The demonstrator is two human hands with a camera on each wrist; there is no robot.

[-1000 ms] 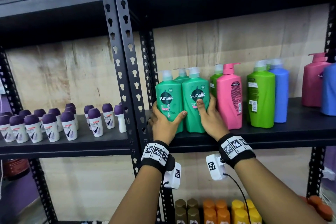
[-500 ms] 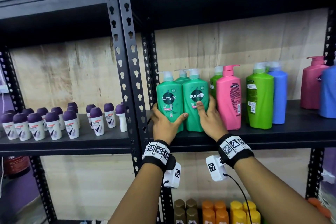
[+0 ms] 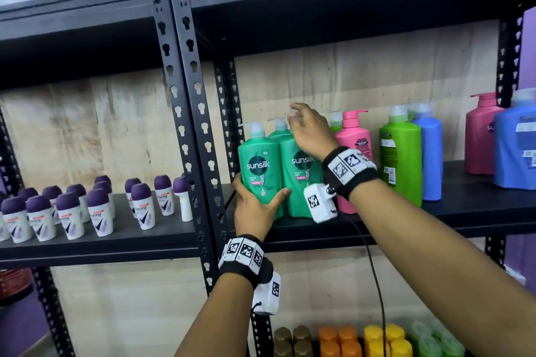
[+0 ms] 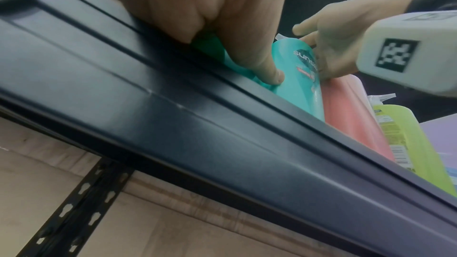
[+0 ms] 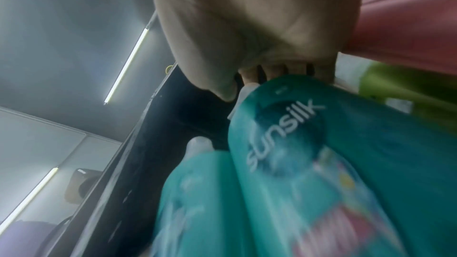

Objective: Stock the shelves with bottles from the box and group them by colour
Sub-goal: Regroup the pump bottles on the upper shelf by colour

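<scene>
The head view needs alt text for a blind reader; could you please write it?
A person's left hand grips the base of a teal Sunsilk bottle on a black shelf, while the right hand reaches over the neighbouring teal bottle; pink, green and blue bottles stand to the right.

I see purple-capped roll-on deodorants [image 3: 98,209] standing in rows left of the upright post [image 3: 185,95].

The head view faced the shelf [image 3: 377,229] squarely; both wrist views looked up from below, close, sharing the teal bottles [image 3: 301,180].
</scene>
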